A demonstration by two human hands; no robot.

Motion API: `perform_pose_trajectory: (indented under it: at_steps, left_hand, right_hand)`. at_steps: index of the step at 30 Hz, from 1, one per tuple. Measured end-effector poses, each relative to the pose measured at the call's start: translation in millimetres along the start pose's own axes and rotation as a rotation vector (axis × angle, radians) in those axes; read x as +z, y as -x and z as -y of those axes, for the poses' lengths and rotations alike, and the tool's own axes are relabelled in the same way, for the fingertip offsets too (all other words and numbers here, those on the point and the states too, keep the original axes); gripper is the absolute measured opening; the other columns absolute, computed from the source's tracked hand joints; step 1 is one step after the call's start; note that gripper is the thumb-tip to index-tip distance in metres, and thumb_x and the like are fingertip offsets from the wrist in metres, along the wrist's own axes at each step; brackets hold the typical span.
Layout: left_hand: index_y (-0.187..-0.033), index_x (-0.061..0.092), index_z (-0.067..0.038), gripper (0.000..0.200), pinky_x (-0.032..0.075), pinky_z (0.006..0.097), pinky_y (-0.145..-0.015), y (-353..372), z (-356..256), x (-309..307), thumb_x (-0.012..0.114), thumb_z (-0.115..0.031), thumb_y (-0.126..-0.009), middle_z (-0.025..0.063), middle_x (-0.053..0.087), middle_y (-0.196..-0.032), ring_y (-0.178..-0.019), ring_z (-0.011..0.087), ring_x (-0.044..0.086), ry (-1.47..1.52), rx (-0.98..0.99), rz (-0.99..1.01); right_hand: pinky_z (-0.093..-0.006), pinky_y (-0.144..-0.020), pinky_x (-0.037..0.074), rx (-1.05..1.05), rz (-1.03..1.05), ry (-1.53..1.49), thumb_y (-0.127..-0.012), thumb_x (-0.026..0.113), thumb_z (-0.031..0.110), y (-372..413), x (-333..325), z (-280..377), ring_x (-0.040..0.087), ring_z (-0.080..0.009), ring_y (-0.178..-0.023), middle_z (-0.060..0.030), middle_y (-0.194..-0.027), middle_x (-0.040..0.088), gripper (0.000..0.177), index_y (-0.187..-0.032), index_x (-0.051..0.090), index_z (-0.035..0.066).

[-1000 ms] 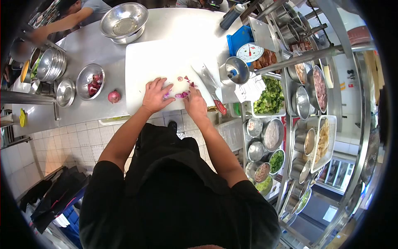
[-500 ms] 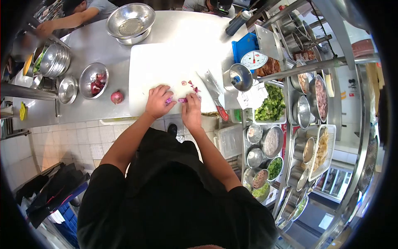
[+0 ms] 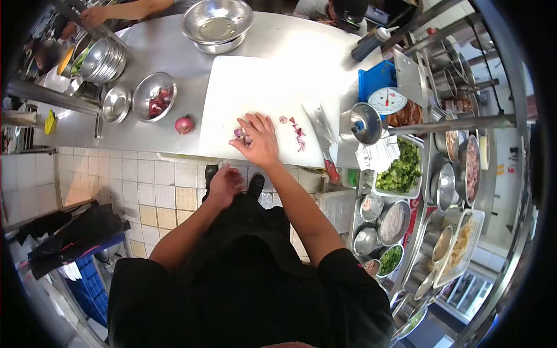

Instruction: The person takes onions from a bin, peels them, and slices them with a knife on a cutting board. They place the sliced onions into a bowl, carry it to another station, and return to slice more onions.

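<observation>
On the white cutting board [image 3: 261, 75], my right hand [image 3: 261, 139] curves over cut red onion [image 3: 238, 133], with thumb and fingers around the pieces. Part of the onion is hidden under the palm. My left hand [image 3: 226, 182] is off the board, in front of my body below its near edge. Its fingers look loosely apart though blurred, and nothing shows in them. To the right of my right hand lie onion scraps [image 3: 299, 136]. Beside them rests a knife [image 3: 322, 136] with a red handle. A whole red onion [image 3: 184, 125] sits left of the board.
A steel bowl [image 3: 154, 97] with onion pieces stands at the left. Stacked steel bowls [image 3: 217, 26] are behind the board. At the right are a blue scale [image 3: 377, 87], a steel pot [image 3: 361, 123], and chopped greens [image 3: 400, 165]. Other people are across the counter.
My left hand has drawn back from the board towards my body. My right hand has shifted left onto the onion pieces, leaving the scraps uncovered. The view has shifted, too.
</observation>
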State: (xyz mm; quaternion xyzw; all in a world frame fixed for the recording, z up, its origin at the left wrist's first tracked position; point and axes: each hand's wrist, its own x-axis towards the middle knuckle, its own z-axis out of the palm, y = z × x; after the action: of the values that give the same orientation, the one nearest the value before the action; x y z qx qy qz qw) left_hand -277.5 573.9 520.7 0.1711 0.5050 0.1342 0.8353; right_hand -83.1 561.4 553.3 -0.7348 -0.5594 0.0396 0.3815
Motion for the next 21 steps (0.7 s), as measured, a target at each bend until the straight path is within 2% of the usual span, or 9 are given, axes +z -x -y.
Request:
perform_pose_trajectory:
  at_steps: [1, 4, 8, 10, 11, 12, 14, 19, 21]
  left_hand:
    - [-0.125, 0.057, -0.002, 0.043, 0.047, 0.0501, -0.098, 6.1, 2.1, 6.3, 0.045, -0.036, -0.101, 0.0165, 0.061, -0.120, -0.109, 0.0303, 0.060, 0.213, -0.229, 0.018]
    - [-0.132, 0.052, -0.004, 0.050, 0.044, 0.0561, -0.104, -15.6, 1.8, 8.5, 0.041, -0.041, -0.102, 0.0180, 0.059, -0.130, -0.120, 0.0301, 0.059, 0.336, -0.298, 0.351]
    - [-0.130, 0.055, -0.004, 0.047, 0.045, 0.0507, -0.106, -54.7, 13.7, -13.0, 0.037, -0.037, -0.101, 0.0146, 0.058, -0.135, -0.125, 0.0302, 0.057, 0.518, -0.232, 0.550]
    - [-0.128, 0.057, -0.005, 0.045, 0.046, 0.0487, -0.106, -56.5, 24.2, -33.4, 0.035, -0.034, -0.101, 0.0146, 0.059, -0.133, -0.124, 0.0292, 0.057, 0.112, 0.093, 0.580]
    - [-0.126, 0.058, -0.004, 0.043, 0.047, 0.0472, -0.106, -54.9, 25.9, -40.9, 0.035, -0.032, -0.102, 0.0150, 0.060, -0.131, -0.123, 0.0285, 0.058, 0.267, -0.066, 0.555]
    - [-0.123, 0.059, -0.004, 0.042, 0.047, 0.0457, -0.105, -49.7, 24.4, -44.9, 0.034, -0.030, -0.102, 0.0153, 0.060, -0.128, -0.121, 0.0277, 0.059, 0.427, -0.220, 0.504]
    - [-0.122, 0.059, -0.003, 0.040, 0.048, 0.0449, -0.105, -47.9, 49.3, -74.3, 0.034, -0.027, -0.102, 0.0160, 0.061, -0.127, -0.119, 0.0275, 0.059, 0.508, -0.201, 0.513]
    - [-0.114, 0.062, -0.004, 0.036, 0.051, 0.0368, -0.098, 1.7, 49.6, -137.9, 0.038, -0.025, -0.099, 0.0123, 0.063, -0.117, -0.109, 0.0223, 0.062, 0.675, 0.034, 0.578]
    - [-0.111, 0.063, -0.005, 0.034, 0.051, 0.0351, -0.096, -6.1, 47.7, -184.7, 0.037, -0.023, -0.098, 0.0103, 0.064, -0.113, -0.105, 0.0210, 0.062, 0.731, 0.124, 0.570]
  right_hand:
    - [-0.0544, -0.109, 0.035, -0.026, 0.021, 0.009, -0.079, 0.077, 0.041, -2.4, 0.4, 2.2, 0.051, -0.0356, -0.125, -0.0109, -0.126, 0.061, 0.048, -0.116, 0.072, 0.012]
    - [-0.0462, -0.095, 0.040, -0.061, 0.082, -0.051, -0.076, 0.078, 0.035, -2.5, 3.1, 8.0, 0.057, -0.0275, -0.109, -0.0032, -0.109, 0.064, 0.028, -0.095, 0.074, 0.015]
    - [-0.0449, -0.088, 0.040, -0.159, 0.157, -0.075, -0.076, 0.075, 0.023, 28.4, 17.0, 25.0, 0.056, -0.0272, -0.100, -0.0038, -0.097, 0.064, 0.012, -0.081, 0.069, 0.014]
    - [-0.0428, -0.084, 0.040, -0.194, 0.085, -0.113, -0.071, 0.076, 0.018, 49.0, 21.0, 50.0, 0.058, -0.0259, -0.098, -0.0020, -0.096, 0.065, 0.011, -0.077, 0.067, 0.014]
    - [-0.0417, -0.083, 0.040, -0.209, 0.048, -0.130, -0.069, 0.077, 0.015, 59.9, 23.5, 60.2, 0.059, -0.0253, -0.097, -0.0011, -0.096, 0.065, 0.012, -0.074, 0.067, 0.014]
    - [-0.0416, -0.083, 0.041, -0.174, 0.081, -0.161, -0.069, 0.077, 0.015, 70.2, 26.1, 67.5, 0.059, -0.0256, -0.096, -0.0022, -0.095, 0.066, 0.012, -0.075, 0.066, 0.013]
    - [-0.0415, -0.084, 0.043, -0.122, 0.146, -0.229, -0.070, 0.077, 0.013, 86.4, 33.0, 87.0, 0.060, -0.0263, -0.095, -0.0044, -0.095, 0.066, 0.012, -0.075, 0.066, 0.011]
    - [-0.0431, -0.086, 0.044, -0.236, 0.268, -0.375, -0.074, 0.076, 0.019, 106.5, 79.9, 147.2, 0.059, -0.0279, -0.095, -0.0048, -0.098, 0.066, 0.013, -0.081, 0.068, 0.012]
    - [-0.0419, -0.082, 0.046, -0.340, 0.203, -0.432, -0.073, 0.077, 0.017, 98.6, 108.4, 184.9, 0.061, -0.0292, -0.091, -0.0063, -0.099, 0.067, 0.014, -0.081, 0.068, 0.009]
